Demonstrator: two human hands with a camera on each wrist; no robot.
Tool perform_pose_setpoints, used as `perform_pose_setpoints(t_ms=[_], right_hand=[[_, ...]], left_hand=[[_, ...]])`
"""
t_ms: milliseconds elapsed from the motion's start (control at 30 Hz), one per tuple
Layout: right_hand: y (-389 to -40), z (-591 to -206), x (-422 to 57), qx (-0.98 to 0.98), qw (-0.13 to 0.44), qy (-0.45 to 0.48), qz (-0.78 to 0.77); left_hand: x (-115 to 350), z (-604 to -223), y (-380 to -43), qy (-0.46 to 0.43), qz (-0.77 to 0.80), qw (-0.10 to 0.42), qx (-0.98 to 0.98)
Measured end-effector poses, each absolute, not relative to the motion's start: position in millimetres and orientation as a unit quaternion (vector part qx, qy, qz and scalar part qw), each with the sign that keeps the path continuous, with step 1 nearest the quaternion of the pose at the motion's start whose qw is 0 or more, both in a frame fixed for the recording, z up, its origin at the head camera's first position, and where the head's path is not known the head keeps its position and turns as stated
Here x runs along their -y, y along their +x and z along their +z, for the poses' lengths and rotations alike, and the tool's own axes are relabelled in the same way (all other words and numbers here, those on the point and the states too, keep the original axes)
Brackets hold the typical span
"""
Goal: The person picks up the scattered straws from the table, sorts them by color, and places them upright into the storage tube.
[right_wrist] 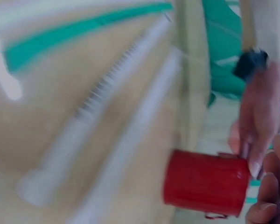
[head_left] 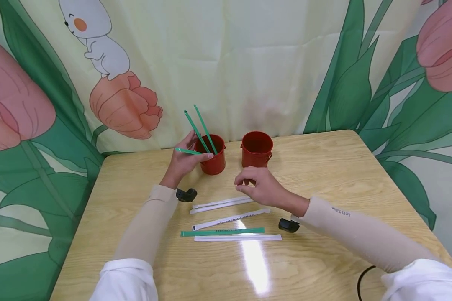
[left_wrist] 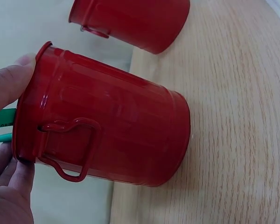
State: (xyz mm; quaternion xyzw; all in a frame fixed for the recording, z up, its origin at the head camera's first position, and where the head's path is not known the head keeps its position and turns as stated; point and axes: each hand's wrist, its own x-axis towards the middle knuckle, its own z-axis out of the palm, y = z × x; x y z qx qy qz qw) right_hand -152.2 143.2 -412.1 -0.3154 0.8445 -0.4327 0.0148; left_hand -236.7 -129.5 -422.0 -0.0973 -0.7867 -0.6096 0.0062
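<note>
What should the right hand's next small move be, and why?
I'd probably lower the right hand to pinch the long, thin green stick on the pale wooden table: that hand appears empty, and the round, glossy red bucket gripped by the left hand already holds similar green sticks.

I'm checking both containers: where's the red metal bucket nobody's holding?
In the head view, the unheld red bucket stands near the far edge of the wooden table, right of the matching bucket the left hand holds, beyond the right hand.

A tulip-printed cloth (head_left: 229, 62) hangs behind a wooden table (head_left: 324, 167) (a white glare (head_left: 255, 267) streaks its near side).
</note>
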Motion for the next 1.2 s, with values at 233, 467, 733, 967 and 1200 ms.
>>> perform_pose_setpoints(t_ms=[233,467,733,967,1200], right_hand=[[-122.0,-437.5,-161.5,-0.855,0.068,-0.334,-0.392],[-107.2,-458.8,-169.4,-0.855,0.091,-0.346,-0.376],[-95.6,-475.3,-166.5,-0.861,0.116,-0.348,-0.352],[-90.8,-481.5,-159.8,-0.87,0.104,-0.373,-0.305],[-88.0,-477.4,-158.1,-0.878,0.1,-0.395,-0.251]], left_hand=[[133.0,-418.4,-236.6,-0.092,-0.602,0.009,0.793],[136.8,-415.2,-240.8,-0.09,-0.597,0.01,0.797],[134.5,-419.2,-238.1,-0.091,-0.604,0.001,0.792],[132.5,-419.6,-234.5,-0.091,-0.603,0.0,0.793],[130.6,-419.8,-235.9,-0.096,-0.608,-0.003,0.788]])
